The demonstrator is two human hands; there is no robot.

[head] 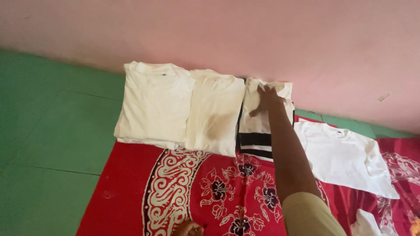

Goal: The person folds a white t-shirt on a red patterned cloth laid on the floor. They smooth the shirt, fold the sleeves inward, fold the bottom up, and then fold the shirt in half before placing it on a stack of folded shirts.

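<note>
right hand [267, 99]: arm stretched out, palm flat, fingers spread and pressing on top of the striped shirt [262, 126]; grasping nothing
left hand [189, 228]: at the bottom edge, mostly cut off, resting on the red mat [131, 192]; finger state cannot tell
striped shirt: folded, white with black bands, third in the row against the pink wall [218, 35]
step: looks like patting down a just-folded shirt
folded count: three, large white shirt [153, 107], stained cream shirt [215, 114], striped shirt
unfolded count: one white tee [345, 157] spread flat to the right, touching nothing in the row
other: white cloth scrap [365, 223] at bottom right; green floor [52, 131]
</note>
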